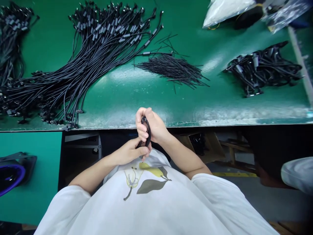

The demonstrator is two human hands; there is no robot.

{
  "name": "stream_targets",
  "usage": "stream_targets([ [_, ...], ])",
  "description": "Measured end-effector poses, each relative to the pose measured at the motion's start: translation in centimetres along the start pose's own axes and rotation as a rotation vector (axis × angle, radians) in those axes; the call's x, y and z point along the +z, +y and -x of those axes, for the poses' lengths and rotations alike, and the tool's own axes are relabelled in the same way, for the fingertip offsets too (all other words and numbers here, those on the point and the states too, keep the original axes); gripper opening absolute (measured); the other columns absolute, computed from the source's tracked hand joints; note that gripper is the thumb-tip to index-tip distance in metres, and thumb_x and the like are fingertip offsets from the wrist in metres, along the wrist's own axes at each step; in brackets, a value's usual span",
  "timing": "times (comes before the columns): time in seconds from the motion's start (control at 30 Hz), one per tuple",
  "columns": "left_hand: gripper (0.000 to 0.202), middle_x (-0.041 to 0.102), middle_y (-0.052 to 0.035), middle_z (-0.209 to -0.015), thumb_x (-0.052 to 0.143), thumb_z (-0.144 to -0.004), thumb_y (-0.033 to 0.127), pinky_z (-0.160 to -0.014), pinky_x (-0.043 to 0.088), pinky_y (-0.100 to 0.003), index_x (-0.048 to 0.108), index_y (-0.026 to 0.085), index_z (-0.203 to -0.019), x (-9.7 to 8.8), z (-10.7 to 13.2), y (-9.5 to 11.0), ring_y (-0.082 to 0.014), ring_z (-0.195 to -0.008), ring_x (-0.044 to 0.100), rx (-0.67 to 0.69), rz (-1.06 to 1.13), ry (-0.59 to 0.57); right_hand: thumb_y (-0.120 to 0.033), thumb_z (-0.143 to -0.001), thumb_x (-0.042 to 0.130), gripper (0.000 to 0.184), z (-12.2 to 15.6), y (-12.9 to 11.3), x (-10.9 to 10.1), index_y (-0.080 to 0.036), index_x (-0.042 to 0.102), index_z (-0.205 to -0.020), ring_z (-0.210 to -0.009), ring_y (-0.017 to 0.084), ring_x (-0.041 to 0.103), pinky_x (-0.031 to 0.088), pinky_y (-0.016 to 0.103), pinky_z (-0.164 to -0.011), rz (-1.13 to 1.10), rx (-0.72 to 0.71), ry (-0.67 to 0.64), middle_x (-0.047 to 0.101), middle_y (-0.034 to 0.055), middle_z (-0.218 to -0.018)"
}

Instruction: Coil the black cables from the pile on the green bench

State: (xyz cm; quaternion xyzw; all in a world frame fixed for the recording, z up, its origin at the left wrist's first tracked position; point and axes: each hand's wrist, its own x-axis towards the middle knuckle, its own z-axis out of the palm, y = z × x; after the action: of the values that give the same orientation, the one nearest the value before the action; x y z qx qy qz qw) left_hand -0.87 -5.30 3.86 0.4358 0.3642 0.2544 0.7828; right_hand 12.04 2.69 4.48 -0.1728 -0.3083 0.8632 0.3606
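Between my two hands, just off the table's front edge, is a coiled black cable (148, 130). My right hand (154, 125) wraps round the upper part of the coil, thumb on top and fingers curled. Lower down, my left hand (133, 150) grips the bottom of the same coil between thumb and fingers. Part of the cable is hidden inside the hands. Ahead of them on the green table lies a pile of thin black strips (171, 68), and to the left is a large bundle of loose black cables (90, 58) with grey sleeves and plugs at the ends.
The green table (117, 94) has its worn front edge close to me. Coiled, tied cables (264, 68) lie at the right. Plastic bags (227, 11) sit at the back right. Another cable bunch (13, 39) is far left. A blue-rimmed object (12, 176) stands on a lower green surface.
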Motion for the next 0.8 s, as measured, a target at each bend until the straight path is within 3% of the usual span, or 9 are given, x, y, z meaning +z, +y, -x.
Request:
stream_targets([
  [0.13, 0.041, 0.056, -0.0012, -0.067, 0.048, -0.092, 0.053, -0.067, 0.046, -0.028, 0.053, 0.014, -0.079, 0.0, -0.5, -0.1, -0.0155, -0.067, 0.062, -0.009, 0.012, 0.019, -0.07, -0.082, 0.052, 0.051, 1.1, -0.8, 0.2, -0.019, 0.049, -0.08, -0.05, 0.006, 0.048, 0.052, 0.023, -0.054, -0.026, 0.042, 0.047, 0.044, -0.0079, -0.059],
  [0.2, 0.044, 0.053, 0.0, -0.064, 0.048, -0.092, 0.055, -0.064, 0.044, -0.027, 0.05, 0.015, -0.071, 0.0, -0.8, -0.5, -0.0138, -0.063, 0.06, 0.009, 0.001, 0.058, -0.069, -0.078, 0.059, 0.051, 2.1, -0.8, 0.2, -0.019, 0.052, -0.084, -0.059, 0.007, 0.052, 0.053, 0.025, -0.062, 0.027, 0.009, 0.104, 0.048, -0.0055, -0.066],
  [0.3, 0.045, 0.053, 0.0011, -0.064, 0.055, -0.086, 0.059, -0.064, 0.041, -0.027, 0.055, 0.014, -0.079, -0.1, -1.3, -1.5, -0.0116, -0.06, 0.052, 0.027, 0.0, 0.063, -0.06, -0.077, 0.067, 0.043, 3.0, -0.4, -0.1, -0.02, 0.052, -0.083, -0.048, 0.005, 0.041, 0.042, 0.018, -0.047, 0.144, -0.084, 0.22, 0.044, -0.0075, -0.058],
  [0.37, 0.05, 0.055, 0.0002, -0.069, 0.056, -0.083, 0.063, -0.068, 0.042, -0.028, 0.059, 0.014, -0.093, 0.0, -1.5, -1.9, -0.0127, -0.065, 0.053, 0.01, 0.073, 0.011, -0.058, -0.083, 0.062, 0.04, 3.0, -0.2, -0.2, -0.02, 0.05, -0.078, -0.038, 0.003, 0.023, 0.025, 0.014, -0.036, 0.139, -0.102, 0.273, 0.031, -0.011, -0.048],
  [0.43, 0.054, 0.058, -0.0036, -0.077, 0.052, -0.085, 0.064, -0.074, 0.043, -0.03, 0.061, 0.013, -0.096, 0.1, -1.6, -1.9, -0.0148, -0.073, 0.055, -0.021, 0.196, -0.005, -0.06, -0.085, 0.057, 0.042, 2.7, -0.3, -0.3, -0.021, 0.047, -0.074, -0.036, 0.002, 0.013, 0.017, 0.014, -0.034, 0.09, -0.082, 0.284, 0.022, -0.0126, -0.045],
  [0.53, 0.048, 0.061, -0.0072, -0.082, 0.061, -0.082, 0.058, -0.079, 0.044, -0.032, 0.062, 0.011, -0.091, 0.2, -1.9, -1.3, -0.017, -0.079, 0.057, -0.092, 0.379, 0.001, -0.058, -0.084, 0.06, 0.042, 2.1, -0.6, -0.2, -0.02, 0.046, -0.072, -0.036, 0.002, 0.011, 0.016, 0.013, -0.033, 0.066, -0.047, 0.23, 0.021, -0.013, -0.044],
  [0.63, 0.044, 0.056, -0.0028, -0.07, 0.071, -0.075, 0.052, -0.073, 0.045, -0.032, 0.061, 0.011, -0.09, 0.3, -2.2, -0.6, -0.0145, -0.068, 0.053, -0.14, 0.45, -0.044, -0.055, -0.086, 0.058, 0.041, 1.9, -0.9, -0.5, -0.02, 0.044, -0.069, -0.035, 0.002, 0.012, 0.017, 0.014, -0.033, 0.126, -0.05, 0.178, 0.021, -0.013, -0.044],
  [0.7, 0.041, 0.049, 0.0011, -0.063, 0.067, -0.079, 0.052, -0.064, 0.042, -0.028, 0.059, 0.012, -0.086, 0.1, -2.2, -0.2, -0.012, -0.06, 0.046, -0.14, 0.41, -0.016, -0.056, -0.089, 0.053, 0.04, 2.0, -1.3, -1.3, -0.021, 0.046, -0.071, -0.034, 0.003, 0.018, 0.022, 0.015, -0.034, 0.286, -0.091, 0.163, 0.024, -0.0123, -0.044],
  [0.8, 0.036, 0.044, 0.0026, -0.062, 0.05, -0.089, 0.05, -0.059, 0.036, -0.026, 0.056, 0.015, -0.084, -0.8, -1.9, 0.2, -0.0118, -0.058, 0.041, -0.068, 0.047, 0.136, -0.05, -0.091, 0.054, 0.03, 2.7, -2.4, -2.6, -0.02, 0.056, -0.088, -0.05, 0.01, 0.052, 0.048, 0.025, -0.054, 0.904, -0.315, 0.198, 0.051, -0.0044, -0.058],
])
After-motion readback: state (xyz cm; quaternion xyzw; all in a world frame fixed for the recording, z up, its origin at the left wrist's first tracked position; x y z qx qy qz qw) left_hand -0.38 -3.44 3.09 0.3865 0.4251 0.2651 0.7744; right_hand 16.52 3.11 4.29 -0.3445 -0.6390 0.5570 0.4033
